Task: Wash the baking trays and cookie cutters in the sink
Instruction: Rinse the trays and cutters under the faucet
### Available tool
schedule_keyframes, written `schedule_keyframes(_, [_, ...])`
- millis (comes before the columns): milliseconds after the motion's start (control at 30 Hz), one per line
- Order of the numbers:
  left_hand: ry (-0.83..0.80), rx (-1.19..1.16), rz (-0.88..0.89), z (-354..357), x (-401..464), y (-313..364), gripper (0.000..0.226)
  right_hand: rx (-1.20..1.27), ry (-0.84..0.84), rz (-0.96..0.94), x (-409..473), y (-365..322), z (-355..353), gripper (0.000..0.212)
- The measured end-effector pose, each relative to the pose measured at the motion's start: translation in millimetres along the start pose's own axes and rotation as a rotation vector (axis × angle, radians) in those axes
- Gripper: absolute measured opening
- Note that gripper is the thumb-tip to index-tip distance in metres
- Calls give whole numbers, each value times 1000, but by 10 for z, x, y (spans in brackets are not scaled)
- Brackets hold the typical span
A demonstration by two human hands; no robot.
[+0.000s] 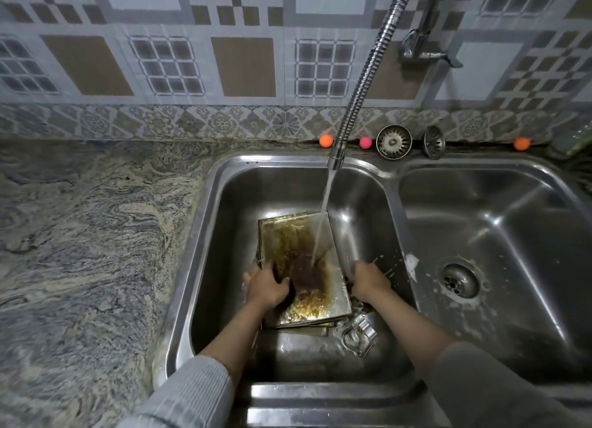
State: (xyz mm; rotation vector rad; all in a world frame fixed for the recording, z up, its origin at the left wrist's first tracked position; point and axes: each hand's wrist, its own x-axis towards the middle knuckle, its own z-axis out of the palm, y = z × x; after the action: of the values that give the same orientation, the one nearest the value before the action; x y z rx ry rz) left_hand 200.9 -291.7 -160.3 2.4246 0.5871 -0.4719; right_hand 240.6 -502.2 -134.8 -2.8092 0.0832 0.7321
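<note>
A greasy, brown-stained baking tray (298, 245) lies tilted on top of other trays in the left sink basin (224, 203). Water from the flexible tap spout (336, 158) runs onto it. My left hand (266, 286) presses a dark scrubber on the tray's lower left part. My right hand (368, 280) grips the tray's right edge. Metal cookie cutters (358, 334) lie on the basin floor by the tray's near right corner.
The right basin (496, 222) has an open drain (459, 280) and foam specks. Two strainer plugs (394, 141) and small orange and pink balls (326, 141) sit on the back ledge. A granite counter (80, 235) spreads to the left.
</note>
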Motion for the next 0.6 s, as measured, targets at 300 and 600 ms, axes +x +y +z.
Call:
schedule_keyframes(300, [-29, 21, -22, -20, -41, -83, 70, -365, 17, -117, -27, -26, -108, 35])
schedule_keyframes(600, [51, -129, 135, -159, -124, 167, 64, -394, 245, -202, -153, -252, -727, 30])
